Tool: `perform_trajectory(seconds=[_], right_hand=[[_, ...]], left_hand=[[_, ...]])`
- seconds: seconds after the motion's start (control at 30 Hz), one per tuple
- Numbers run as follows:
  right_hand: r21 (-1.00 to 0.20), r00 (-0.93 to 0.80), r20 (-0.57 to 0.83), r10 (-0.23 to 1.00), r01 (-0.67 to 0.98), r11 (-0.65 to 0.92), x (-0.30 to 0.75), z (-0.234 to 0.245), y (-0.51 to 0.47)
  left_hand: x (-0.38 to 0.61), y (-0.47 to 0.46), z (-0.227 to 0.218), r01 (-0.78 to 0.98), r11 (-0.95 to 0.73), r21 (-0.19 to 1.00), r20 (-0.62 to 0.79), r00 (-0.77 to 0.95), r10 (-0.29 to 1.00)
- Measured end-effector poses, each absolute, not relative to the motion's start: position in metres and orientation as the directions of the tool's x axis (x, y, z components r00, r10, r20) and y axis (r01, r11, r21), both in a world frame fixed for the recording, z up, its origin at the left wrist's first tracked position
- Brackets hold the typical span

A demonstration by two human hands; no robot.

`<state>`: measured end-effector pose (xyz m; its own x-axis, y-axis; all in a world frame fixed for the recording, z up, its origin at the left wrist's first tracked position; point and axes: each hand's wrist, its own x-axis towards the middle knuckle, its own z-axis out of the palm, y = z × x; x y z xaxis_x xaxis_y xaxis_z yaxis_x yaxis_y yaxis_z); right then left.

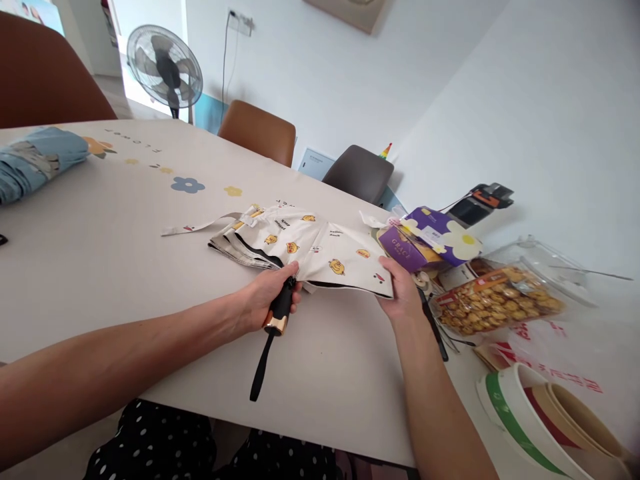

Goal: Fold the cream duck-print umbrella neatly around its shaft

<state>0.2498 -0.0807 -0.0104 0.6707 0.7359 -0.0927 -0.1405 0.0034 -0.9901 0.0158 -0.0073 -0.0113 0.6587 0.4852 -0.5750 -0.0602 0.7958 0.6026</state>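
The table [125,280] bears a cream umbrella [320,250], blue umbrella [30,163] and snack bag [500,300].

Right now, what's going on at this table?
A person is at a table with a collapsed cream umbrella printed with ducks. The left hand grips its black handle; the right hand pinches the edge of the loose canopy. A blue folded umbrella lies far left, and snack packs lie to the right.
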Motion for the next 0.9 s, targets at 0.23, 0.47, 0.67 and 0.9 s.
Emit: perform_trajectory(seconds=[0.23, 0.47, 0.67, 0.9], right_hand=[[-0.897, 0.509, -0.361, 0.782, -0.418, -0.143, 0.241, -0.025, -0.072], [-0.945, 0.647, -0.275, 0.711, -0.319, -0.075, 0.239, -0.010, -0.076], [-0.931, 0.564, -0.345, 0.750, -0.306, -0.198, 0.241, -0.016, -0.077], [-0.975, 0.667, -0.177, 0.723, -0.219, -0.036, 0.249, -0.013, -0.078]], left_hand=[[0.014, -0.007, -0.011, -0.058, 0.798, 0.600, -0.586, 0.648, 0.487], [0.015, -0.005, -0.014, -0.056, 0.790, 0.610, -0.570, 0.661, 0.488], [0.014, -0.006, -0.009, -0.056, 0.798, 0.599, -0.591, 0.641, 0.489], [0.015, -0.009, -0.004, -0.063, 0.801, 0.595, -0.600, 0.628, 0.496]])
